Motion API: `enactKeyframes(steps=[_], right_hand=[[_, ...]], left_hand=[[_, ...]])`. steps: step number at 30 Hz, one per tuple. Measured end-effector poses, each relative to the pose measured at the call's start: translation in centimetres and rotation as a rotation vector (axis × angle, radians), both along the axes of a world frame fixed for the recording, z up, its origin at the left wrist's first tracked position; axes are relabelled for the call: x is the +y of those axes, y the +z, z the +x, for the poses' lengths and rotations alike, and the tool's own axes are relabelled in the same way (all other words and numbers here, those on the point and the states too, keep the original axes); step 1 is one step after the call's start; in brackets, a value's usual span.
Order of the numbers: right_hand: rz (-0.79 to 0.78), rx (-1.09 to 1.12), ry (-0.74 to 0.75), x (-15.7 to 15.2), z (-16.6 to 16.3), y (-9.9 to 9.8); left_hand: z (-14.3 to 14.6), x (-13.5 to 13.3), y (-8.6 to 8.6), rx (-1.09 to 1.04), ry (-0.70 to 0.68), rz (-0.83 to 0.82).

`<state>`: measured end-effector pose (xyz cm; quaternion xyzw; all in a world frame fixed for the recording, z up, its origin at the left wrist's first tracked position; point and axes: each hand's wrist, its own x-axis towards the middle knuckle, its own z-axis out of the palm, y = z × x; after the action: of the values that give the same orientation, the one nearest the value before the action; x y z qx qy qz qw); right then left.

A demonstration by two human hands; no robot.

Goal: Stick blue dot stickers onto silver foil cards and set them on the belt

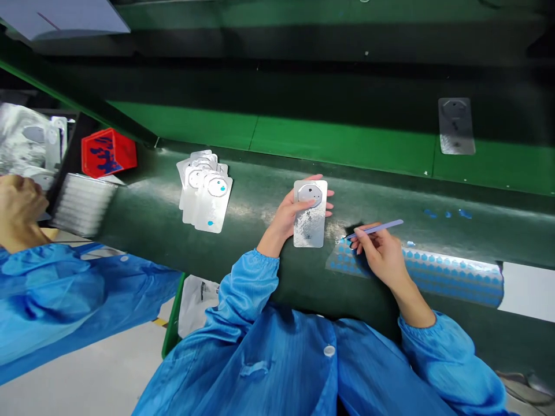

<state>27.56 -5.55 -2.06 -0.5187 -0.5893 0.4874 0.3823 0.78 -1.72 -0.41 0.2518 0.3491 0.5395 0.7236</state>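
My left hand (286,216) is closed round a silvery card (309,215) with a round window near its top, holding it upright over the dark green belt (269,271). My right hand (377,251) pinches thin purple tweezers (376,229), their tip pointing left at the near end of a long clear sheet of small blue stickers (451,274) that lies flat on the belt. The hand rests on that sheet. Both arms wear blue sleeves.
A fanned pile of similar silvery cards (204,193) lies on the belt to the left. Another card (455,126) rests far right on the bright green strip. A red box (108,151), stacked clear trays (82,203) and a co-worker's hand (17,211) are at left.
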Motion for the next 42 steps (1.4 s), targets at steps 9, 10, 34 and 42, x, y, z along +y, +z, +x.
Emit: enactKeyframes(steps=[9, 10, 34, 42], right_hand=[[-0.001, 0.244, -0.102, -0.1, -0.2, 3.0], [0.008, 0.312, -0.131, -0.2, -0.2, 4.0], [-0.017, 0.303, -0.101, -0.6, -0.1, 8.2], [0.004, 0.284, -0.113, -0.9, -0.2, 8.2]], left_hand=[[1.5, -1.6, 1.4, -0.017, -0.040, -0.063], [2.1, -2.2, 1.8, -0.023, -0.077, -0.078], [7.5, -7.3, 6.1, 0.002, -0.180, -0.162], [7.5, -7.5, 5.8, 0.005, -0.169, -0.146]])
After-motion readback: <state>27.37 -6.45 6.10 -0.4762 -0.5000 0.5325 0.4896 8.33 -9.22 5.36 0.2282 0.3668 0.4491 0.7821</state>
